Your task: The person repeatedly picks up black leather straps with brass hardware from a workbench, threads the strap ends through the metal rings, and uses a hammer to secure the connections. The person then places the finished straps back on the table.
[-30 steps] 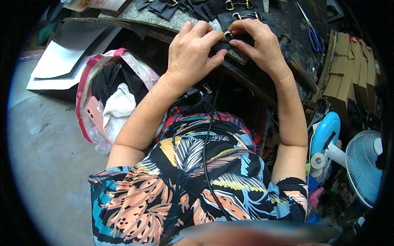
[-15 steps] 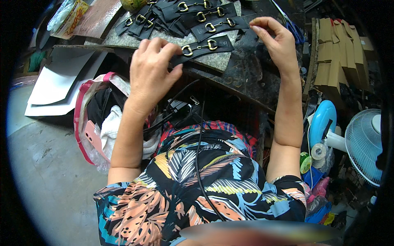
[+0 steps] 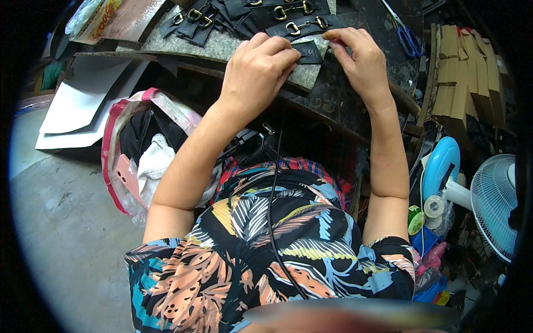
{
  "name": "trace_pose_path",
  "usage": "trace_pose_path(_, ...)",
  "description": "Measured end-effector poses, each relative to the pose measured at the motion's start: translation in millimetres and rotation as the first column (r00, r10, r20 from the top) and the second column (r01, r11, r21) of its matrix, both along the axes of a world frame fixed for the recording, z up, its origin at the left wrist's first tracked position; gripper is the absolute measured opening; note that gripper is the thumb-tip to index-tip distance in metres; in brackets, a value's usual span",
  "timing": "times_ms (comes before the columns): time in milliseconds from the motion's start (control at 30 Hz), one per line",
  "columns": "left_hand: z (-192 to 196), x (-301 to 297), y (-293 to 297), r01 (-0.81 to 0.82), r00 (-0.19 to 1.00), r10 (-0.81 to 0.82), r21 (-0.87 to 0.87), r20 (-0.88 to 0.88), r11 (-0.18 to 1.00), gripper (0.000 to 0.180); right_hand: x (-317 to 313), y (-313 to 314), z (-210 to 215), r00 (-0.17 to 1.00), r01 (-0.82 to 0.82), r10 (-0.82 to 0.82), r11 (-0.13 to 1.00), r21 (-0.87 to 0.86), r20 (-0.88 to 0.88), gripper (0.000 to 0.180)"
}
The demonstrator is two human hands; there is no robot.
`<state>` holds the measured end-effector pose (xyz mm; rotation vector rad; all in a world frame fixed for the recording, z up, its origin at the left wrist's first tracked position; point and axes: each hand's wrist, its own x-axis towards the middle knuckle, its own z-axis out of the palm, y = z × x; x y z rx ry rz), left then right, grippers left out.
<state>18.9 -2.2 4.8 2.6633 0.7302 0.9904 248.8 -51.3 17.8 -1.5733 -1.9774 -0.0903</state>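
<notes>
My left hand (image 3: 258, 69) is closed over the near black leather strap (image 3: 309, 53), with its fingers covering the metal fitting and most of the strap. The strap's right end sticks out beyond my fingertips, on a speckled stone slab (image 3: 302, 77). My right hand (image 3: 361, 64) hovers just right of that end, thumb and forefinger drawn together in a pinch; whatever lies between them is too small to make out. Just beyond lies another black strap with a gold horsebit fitting (image 3: 307, 25). Several similar straps (image 3: 194, 22) are piled farther left on the slab.
Blue-handled scissors (image 3: 410, 43) lie at the right of the dark bench. Folded cardboard pieces (image 3: 458, 77) stand beyond its right edge, above a white fan (image 3: 494, 205). A pink-trimmed bag (image 3: 111, 144) and white sheets (image 3: 83, 105) are at the left. A black cable (image 3: 272, 222) hangs before me.
My left hand has moved right along the near strap and now covers its gold fitting. The right hand has come slightly lower and left, closer to the strap's end. The view has shifted a little.
</notes>
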Motion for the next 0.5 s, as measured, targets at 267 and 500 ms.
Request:
trace_pose_path(267, -6.8, 4.9, 8.3, 0.01, 0.982, 0.025, -0.178, 0.19, 0.984, 0.025, 7.7, 6.3, -7.5, 0.982, -0.129, 0.106, 0.981, -0.145, -0.156, 0.02)
trace_pose_path(500, -10.1, 5.0, 8.2, 0.013, 0.977, 0.026, -0.182, 0.21, 0.983, 0.026, 15.0, 10.1, -7.9, 0.933, -0.274, 0.206, 0.938, -0.211, -0.295, 0.026)
